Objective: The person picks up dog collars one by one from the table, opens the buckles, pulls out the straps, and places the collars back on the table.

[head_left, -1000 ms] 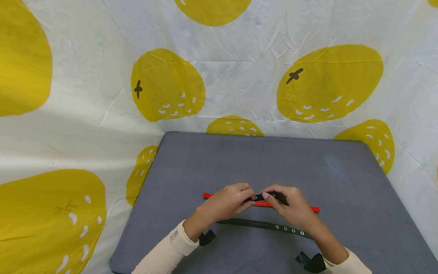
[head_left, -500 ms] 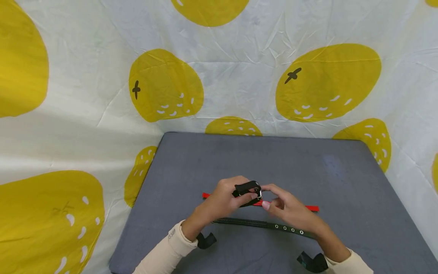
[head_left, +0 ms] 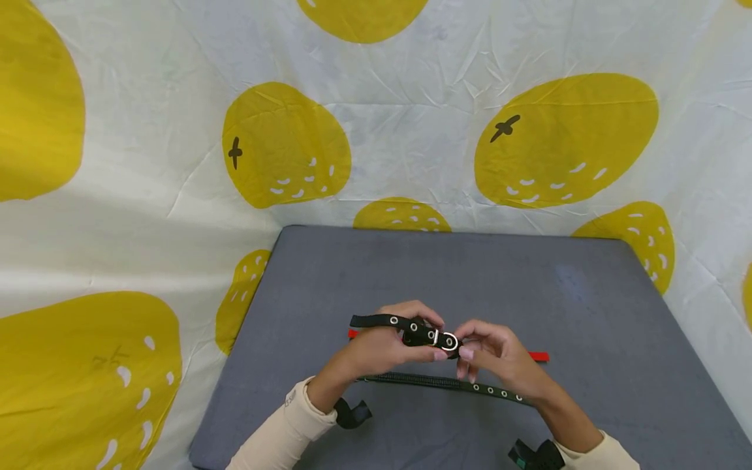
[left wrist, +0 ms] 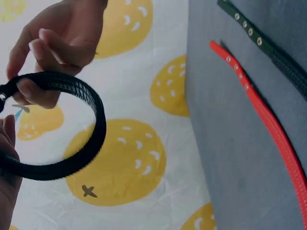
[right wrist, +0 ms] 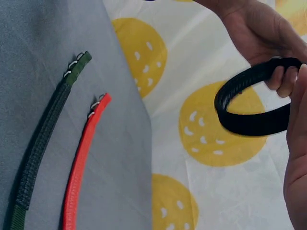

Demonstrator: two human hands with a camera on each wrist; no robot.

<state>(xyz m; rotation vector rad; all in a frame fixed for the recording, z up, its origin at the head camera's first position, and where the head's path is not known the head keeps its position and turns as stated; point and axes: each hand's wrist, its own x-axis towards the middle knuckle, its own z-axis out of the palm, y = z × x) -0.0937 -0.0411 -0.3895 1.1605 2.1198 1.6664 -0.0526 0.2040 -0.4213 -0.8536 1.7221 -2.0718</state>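
Note:
A black collar (head_left: 414, 329) with metal eyelets is bent into a loop above the table, its loose end pointing left over the left wrist. My left hand (head_left: 376, 349) grips it, thumb along the near side. At the right, my right hand (head_left: 499, 356) pinches the band beside the metal buckle and ring (head_left: 449, 341). Both wrist views show the round loop hanging below the fingers, as with the black band (left wrist: 99, 122) in the left one. Beneath the hands lie a red collar (head_left: 538, 357), partly hidden, and a dark green collar (head_left: 423, 380) with eyelets.
The grey padded table (head_left: 470, 274) carries the red and green collars side by side. A white cloth (head_left: 411, 143) printed with yellow fruit hangs behind and to the sides. Black straps (head_left: 352, 414) dangle from both wrists.
The black collar has been turned, so its eyelets, buckle and loose end now face up. My left hand has rolled with it, and my right fingers have come in at the buckle.

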